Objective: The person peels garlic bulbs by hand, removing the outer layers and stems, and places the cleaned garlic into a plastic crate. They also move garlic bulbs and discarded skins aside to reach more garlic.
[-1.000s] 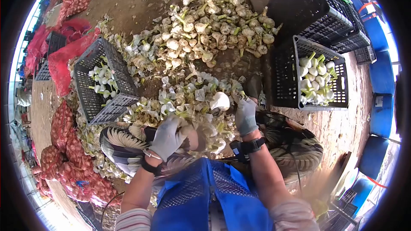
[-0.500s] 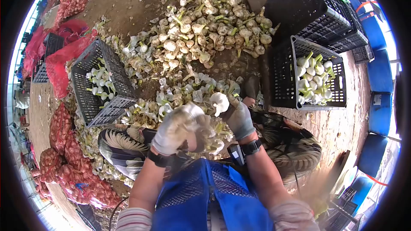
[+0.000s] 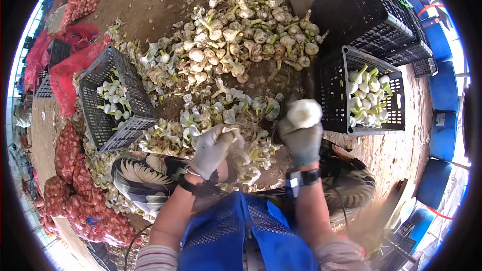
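My right hand [image 3: 302, 143], in a pale glove, is closed round a white garlic bulb [image 3: 304, 113] and is slightly blurred. It is left of the black crate [image 3: 333, 129] that holds peeled-looking bulbs with green stems. My left hand [image 3: 210, 152], gloved too, has its fingers pressed together over the loose garlic skins [image 3: 241, 113]; pale skin shows at its fingertips. Beyond both hands lies a heap of soil-marked garlic bulbs [image 3: 236, 40] on the ground.
Another crate [image 3: 140, 120] with white bulbs stands at the left. Red net sacks [image 3: 95, 216] of garlic lie at the lower left. Stacked black crates [image 3: 391, 30] and blue containers [image 3: 444, 135] line the right side. A red net [image 3: 68, 80] hangs near the left crate.
My right hand has moved right with the bulb, towards the right crate. The left hand has moved slightly down and apart from the bulb, and its fingers show more clearly.
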Demonstrator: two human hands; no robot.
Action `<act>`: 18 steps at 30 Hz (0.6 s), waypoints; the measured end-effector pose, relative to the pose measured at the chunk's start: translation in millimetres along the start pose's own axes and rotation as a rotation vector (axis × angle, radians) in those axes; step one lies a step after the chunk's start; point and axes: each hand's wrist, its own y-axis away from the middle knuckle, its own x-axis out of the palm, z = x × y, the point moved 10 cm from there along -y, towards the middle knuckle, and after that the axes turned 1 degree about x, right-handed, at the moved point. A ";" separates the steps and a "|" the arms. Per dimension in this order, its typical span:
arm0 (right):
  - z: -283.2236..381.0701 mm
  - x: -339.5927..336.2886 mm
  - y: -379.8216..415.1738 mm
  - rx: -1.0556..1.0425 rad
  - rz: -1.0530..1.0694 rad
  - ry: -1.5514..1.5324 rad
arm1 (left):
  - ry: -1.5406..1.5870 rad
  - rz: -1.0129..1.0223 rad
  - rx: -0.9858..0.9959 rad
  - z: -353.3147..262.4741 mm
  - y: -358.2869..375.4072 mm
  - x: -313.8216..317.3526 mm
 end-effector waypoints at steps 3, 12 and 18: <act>58.9 -14.9 -37.7 -0.053 0.399 -1.073 | -0.158 -0.114 0.068 47.8 -10.0 -18.8; -107.1 92.1 -162.1 0.046 0.152 0.385 | -0.105 -0.206 -0.066 69.5 -38.0 -34.3; -175.2 155.3 -227.8 -0.062 0.327 1.539 | -0.314 -0.016 -0.206 97.1 -45.4 -26.3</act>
